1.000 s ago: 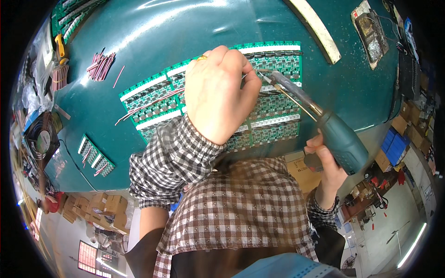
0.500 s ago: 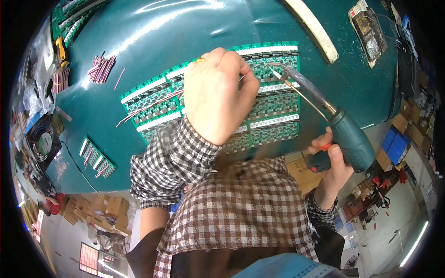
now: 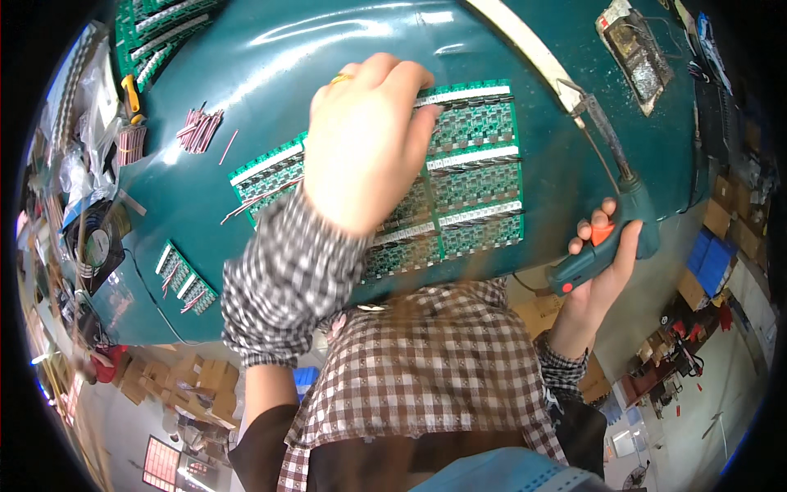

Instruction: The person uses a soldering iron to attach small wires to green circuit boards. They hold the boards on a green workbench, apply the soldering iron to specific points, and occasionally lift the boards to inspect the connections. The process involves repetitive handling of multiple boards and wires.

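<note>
Two hands work at the green circuit boards (image 3: 475, 176): the left hand (image 3: 365, 143) lies flat, fingers pressed on them, while the right hand (image 3: 602, 254), gripping the soldering gun (image 3: 611, 221), has swung away toward three o'clock, its tip now clear of the boards.

Panel of green circuit boards (image 3: 475, 176) lying flat on the teal table top, arranged in rows separated by white strips, its left portion covered by the left hand. Teal pistol-grip soldering iron (image 3: 611, 217) with an orange trigger, held beyond the panel's right edge, its thin metal tip pointing up and away, clear of the boards.
</note>
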`<control>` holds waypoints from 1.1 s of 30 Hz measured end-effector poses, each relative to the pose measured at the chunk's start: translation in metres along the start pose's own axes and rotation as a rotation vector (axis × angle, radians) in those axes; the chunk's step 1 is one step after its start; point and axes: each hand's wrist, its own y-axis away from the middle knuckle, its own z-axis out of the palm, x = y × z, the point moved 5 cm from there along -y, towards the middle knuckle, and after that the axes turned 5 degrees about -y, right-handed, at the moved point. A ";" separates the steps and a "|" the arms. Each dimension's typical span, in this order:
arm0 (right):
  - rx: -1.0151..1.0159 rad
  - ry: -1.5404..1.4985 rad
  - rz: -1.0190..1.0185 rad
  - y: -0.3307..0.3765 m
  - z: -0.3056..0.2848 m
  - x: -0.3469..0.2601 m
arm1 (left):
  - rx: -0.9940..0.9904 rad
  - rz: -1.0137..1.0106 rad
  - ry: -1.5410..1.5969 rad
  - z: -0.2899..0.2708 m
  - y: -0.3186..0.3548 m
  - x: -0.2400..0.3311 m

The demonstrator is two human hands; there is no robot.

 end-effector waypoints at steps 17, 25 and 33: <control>-0.212 -0.538 -0.278 -0.006 -0.034 -0.026 | -0.476 -0.240 1.031 0.008 -0.027 0.015; -0.232 -0.291 -0.448 0.003 0.014 -0.033 | -0.036 -0.471 1.551 -0.050 0.016 0.036; -0.422 -0.365 -0.427 0.014 0.066 -0.054 | 0.107 -0.474 1.744 -0.075 0.043 0.043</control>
